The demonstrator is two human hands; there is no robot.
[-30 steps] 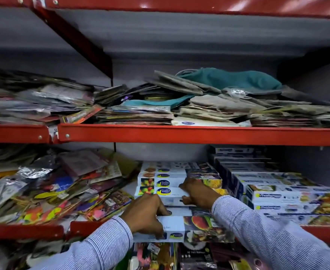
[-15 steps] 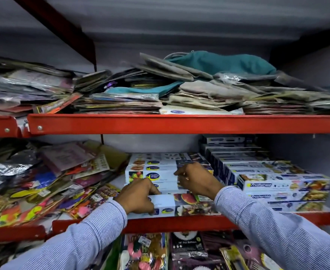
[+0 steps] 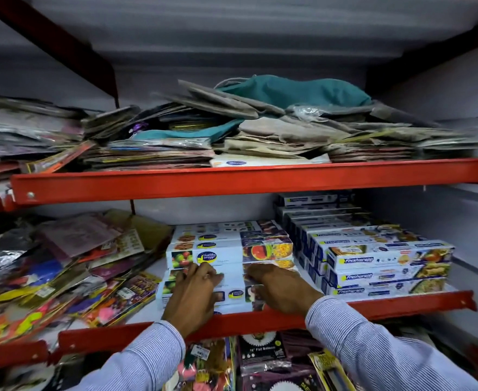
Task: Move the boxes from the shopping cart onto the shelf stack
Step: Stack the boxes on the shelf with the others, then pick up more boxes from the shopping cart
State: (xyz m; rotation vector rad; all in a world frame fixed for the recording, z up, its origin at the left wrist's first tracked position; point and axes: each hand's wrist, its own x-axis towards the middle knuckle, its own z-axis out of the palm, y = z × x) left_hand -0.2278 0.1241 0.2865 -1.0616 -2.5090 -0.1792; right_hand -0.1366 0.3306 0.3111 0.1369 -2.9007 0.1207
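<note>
A long white box [image 3: 233, 295] printed with fruit pictures lies at the front of the middle shelf, against a stack of matching white boxes [image 3: 220, 249]. My left hand [image 3: 192, 297] rests flat on its left half with the fingers spread over the top. On its right half lies my right hand [image 3: 280, 289], palm down, fingers pointing left. Neither hand curls around the box. The shopping cart is out of view.
Blue-and-white boxes [image 3: 387, 261] are stacked just right of the white ones. Loose colourful packets [image 3: 62, 277] pile up on the left of the shelf. The red shelf rail [image 3: 387, 304] runs under my wrists. Folded bags fill the upper shelf [image 3: 203, 182]; balloon packs [image 3: 260, 356] hang below.
The box has gone from overhanging the red rail to sitting further in against the stack. My fingers have flattened out on it.
</note>
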